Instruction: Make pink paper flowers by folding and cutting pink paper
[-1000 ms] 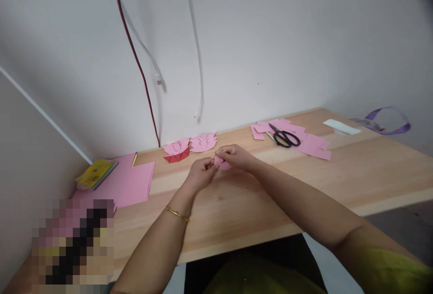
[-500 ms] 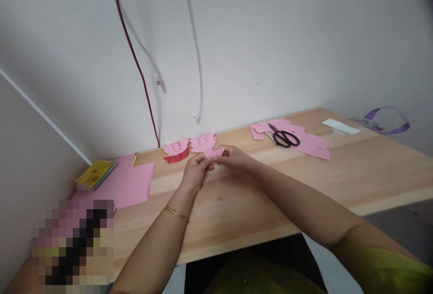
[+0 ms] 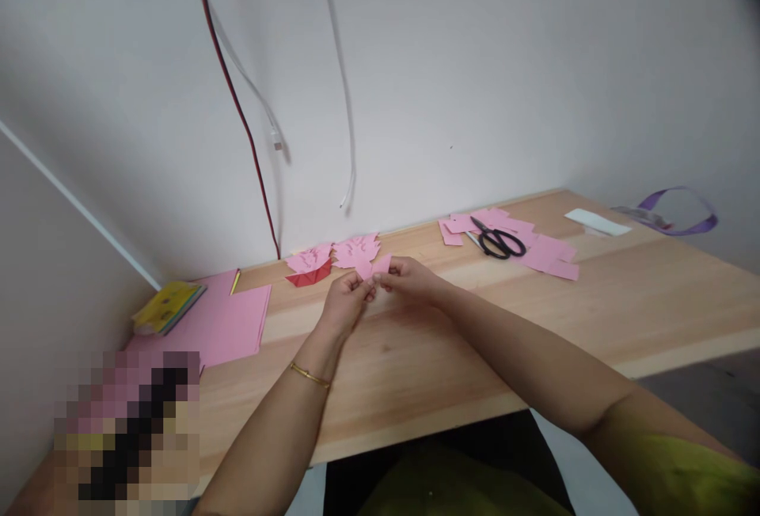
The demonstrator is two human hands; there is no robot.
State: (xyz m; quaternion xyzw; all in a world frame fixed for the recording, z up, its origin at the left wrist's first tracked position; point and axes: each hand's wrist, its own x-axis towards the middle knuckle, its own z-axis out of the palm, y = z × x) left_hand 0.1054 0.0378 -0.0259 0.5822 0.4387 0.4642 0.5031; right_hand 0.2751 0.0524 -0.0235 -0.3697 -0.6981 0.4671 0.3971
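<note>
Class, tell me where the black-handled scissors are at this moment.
In the head view, the scissors lie right of centre, partly over pink paper pieces near the wall, beyond and to the right of the person's right hand.

Behind the wooden table (image 3: 427, 373) there rises a plain wall (image 3: 504, 65), whitish grey, with one small dark spot (image 3: 451, 147) on it. On the left side, a pale straight strip (image 3: 80, 203) goes down slantwise to the table's back corner. In front of the wall hang a red-and-black cable (image 3: 231, 89) and two white cables (image 3: 346, 96), one of which ends in a flat plug. The table top is light brown, with visible grain. Below its right edge, a grey floor (image 3: 706, 393) appears. The light is soft and rather dim.
</note>
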